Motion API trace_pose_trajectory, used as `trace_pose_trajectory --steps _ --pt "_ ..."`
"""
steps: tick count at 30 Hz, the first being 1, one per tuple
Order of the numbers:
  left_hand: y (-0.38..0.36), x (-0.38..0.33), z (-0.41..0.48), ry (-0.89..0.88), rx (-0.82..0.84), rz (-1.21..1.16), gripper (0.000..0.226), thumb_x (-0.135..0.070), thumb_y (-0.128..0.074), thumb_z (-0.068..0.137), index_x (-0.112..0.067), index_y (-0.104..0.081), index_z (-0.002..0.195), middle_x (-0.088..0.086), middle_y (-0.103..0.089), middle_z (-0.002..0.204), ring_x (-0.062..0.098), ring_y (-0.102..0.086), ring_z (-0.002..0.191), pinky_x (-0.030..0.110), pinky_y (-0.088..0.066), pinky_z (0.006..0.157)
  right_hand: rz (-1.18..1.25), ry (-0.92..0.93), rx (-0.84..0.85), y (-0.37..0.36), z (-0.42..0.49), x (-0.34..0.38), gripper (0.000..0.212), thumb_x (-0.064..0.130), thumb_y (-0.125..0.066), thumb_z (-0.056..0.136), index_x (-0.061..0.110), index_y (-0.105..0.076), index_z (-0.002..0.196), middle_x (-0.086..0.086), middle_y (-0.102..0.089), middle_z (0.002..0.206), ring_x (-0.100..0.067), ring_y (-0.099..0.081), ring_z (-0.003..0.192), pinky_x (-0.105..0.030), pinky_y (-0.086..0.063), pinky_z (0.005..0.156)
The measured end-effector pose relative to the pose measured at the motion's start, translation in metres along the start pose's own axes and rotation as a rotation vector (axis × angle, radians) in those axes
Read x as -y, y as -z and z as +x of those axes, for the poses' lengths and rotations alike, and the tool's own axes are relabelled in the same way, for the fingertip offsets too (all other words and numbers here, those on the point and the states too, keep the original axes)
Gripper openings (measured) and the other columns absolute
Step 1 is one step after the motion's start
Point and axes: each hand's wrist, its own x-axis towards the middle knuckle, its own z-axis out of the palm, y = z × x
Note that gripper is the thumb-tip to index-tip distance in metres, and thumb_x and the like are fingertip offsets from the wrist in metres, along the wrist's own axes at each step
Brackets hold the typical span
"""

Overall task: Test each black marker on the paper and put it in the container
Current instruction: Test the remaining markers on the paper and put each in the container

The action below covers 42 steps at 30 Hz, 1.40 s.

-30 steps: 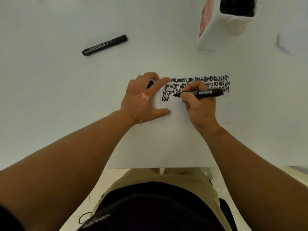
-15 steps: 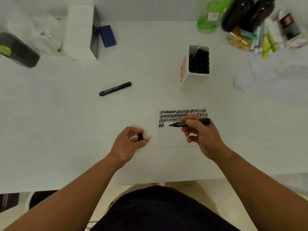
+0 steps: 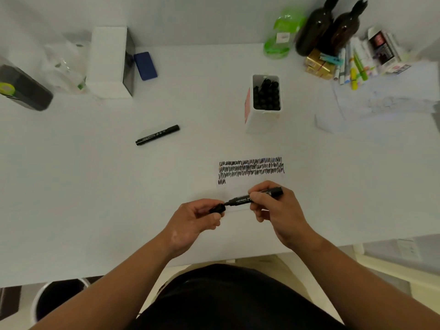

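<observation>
My right hand (image 3: 276, 210) grips an uncapped black marker (image 3: 240, 200) with its tip pointing left. My left hand (image 3: 192, 222) pinches the marker's black cap (image 3: 217, 208), whose open end sits right at the tip. Both hands hover over the near edge of the white paper (image 3: 238, 184), which carries rows of black scribble (image 3: 251, 169). A second, capped black marker (image 3: 157, 135) lies on the table to the far left. The white container (image 3: 262, 120) stands beyond the paper, holding several black markers.
A white box (image 3: 108, 63) and a blue eraser (image 3: 145, 65) sit at the back left, with a dark case (image 3: 26, 89) at the left edge. Dark bottles (image 3: 328, 27), a green bottle (image 3: 281, 34), gold boxes and pens crowd the back right. A bin (image 3: 57, 296) stands below the table.
The right hand lifted the marker off the scribble and drew it toward me. The left hand left the paper and brought the cap to the marker's tip. The view widened.
</observation>
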Motion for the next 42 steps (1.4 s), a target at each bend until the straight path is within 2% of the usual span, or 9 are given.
trace_pose_trajectory --steps 14,20,23,27,31,34,37,40,42 --pt "-0.036 -0.059 0.013 -0.043 0.069 -0.037 0.012 -0.022 -0.054 0.088 -0.012 -0.061 0.086 0.002 -0.047 0.066 0.018 -0.037 0.061 0.03 -0.032 0.059 -0.11 -0.129 0.25 0.029 -0.009 0.052 0.016 0.011 -0.078 0.088 0.021 -0.08 0.101 -0.015 -0.079 0.094 -0.019 -0.072 0.074 -0.024 -0.054 0.059" --pt "-0.059 -0.084 0.018 -0.186 -0.098 0.062 0.03 -0.031 -0.05 0.103 -0.015 -0.047 0.079 -0.003 -0.042 0.058 0.012 -0.035 0.053 0.02 -0.036 0.05 -0.202 0.065 0.037 0.016 -0.015 0.068 0.015 0.025 -0.078 0.072 0.028 -0.076 0.087 -0.007 -0.07 0.068 -0.014 -0.05 0.051 -0.03 -0.042 0.051" --pt "-0.071 -0.093 0.021 -0.25 -0.178 0.075 0.032 -0.032 -0.049 0.104 -0.021 -0.047 0.074 -0.007 -0.045 0.053 0.011 -0.04 0.051 0.02 -0.037 0.049 -0.255 0.15 -0.079 0.014 -0.014 0.072 0.015 0.016 -0.081 0.076 0.029 -0.074 0.08 0.002 -0.073 0.071 -0.006 -0.051 0.048 -0.029 -0.042 0.054" --pt "-0.077 -0.104 0.026 -0.272 -0.205 0.076 0.034 -0.03 -0.049 0.104 -0.024 -0.046 0.07 -0.007 -0.045 0.053 0.012 -0.04 0.051 0.025 -0.036 0.05 -0.256 0.19 -0.099 0.018 -0.005 0.079 0.024 0.004 -0.079 0.079 0.028 -0.073 0.077 0.001 -0.071 0.068 -0.007 -0.05 0.049 -0.031 -0.042 0.056" --pt "-0.079 -0.115 0.033 -0.292 -0.182 0.081 0.029 -0.037 -0.054 0.095 -0.024 -0.046 0.071 -0.005 -0.046 0.054 0.014 -0.039 0.052 0.028 -0.036 0.052 -0.213 0.211 -0.067 0.024 0.003 0.085 0.011 0.017 -0.076 0.072 0.027 -0.073 0.077 0.002 -0.069 0.063 -0.01 -0.047 0.047 -0.026 -0.04 0.05" --pt "-0.068 -0.12 0.036 -0.281 -0.031 0.066 0.024 -0.038 -0.067 0.084 -0.02 -0.052 0.083 -0.002 -0.048 0.058 0.018 -0.038 0.056 0.031 -0.037 0.055 -0.005 0.122 -0.018 0.031 0.011 0.086 0.011 0.012 -0.074 0.069 0.021 -0.07 0.075 -0.009 -0.066 0.063 -0.016 -0.039 0.048 -0.028 -0.034 0.047" --pt "-0.068 -0.128 0.041 -0.305 0.077 -0.174 0.023 -0.026 -0.074 0.079 -0.015 -0.062 0.096 0.001 -0.053 0.063 0.021 -0.044 0.059 0.032 -0.044 0.061 0.269 0.05 0.039 0.03 0.019 0.084 0.015 0.01 -0.076 0.074 0.017 -0.063 0.079 -0.014 -0.065 0.069 -0.018 -0.044 0.052 -0.026 -0.035 0.048" --pt "-0.079 -0.13 0.048 -0.327 -0.013 -0.163 0.022 -0.03 -0.072 0.083 -0.024 -0.072 0.104 0.003 -0.065 0.075 0.018 -0.059 0.069 0.029 -0.051 0.07 0.372 0.012 0.054 0.02 0.026 0.082 0.014 0.018 -0.08 0.08 0.017 -0.066 0.083 -0.009 -0.069 0.078 -0.02 -0.061 0.067 -0.028 -0.047 0.058" --pt "-0.083 -0.129 0.054 -0.331 -0.138 -0.029 0.017 -0.034 -0.07 0.087 -0.028 -0.074 0.102 0.006 -0.07 0.084 0.013 -0.065 0.076 0.029 -0.053 0.074 0.218 0.008 0.012 0.019 0.032 0.082 0.009 0.02 -0.08 0.087 0.019 -0.073 0.083 -0.004 -0.073 0.083 -0.017 -0.067 0.077 -0.031 -0.051 0.071"
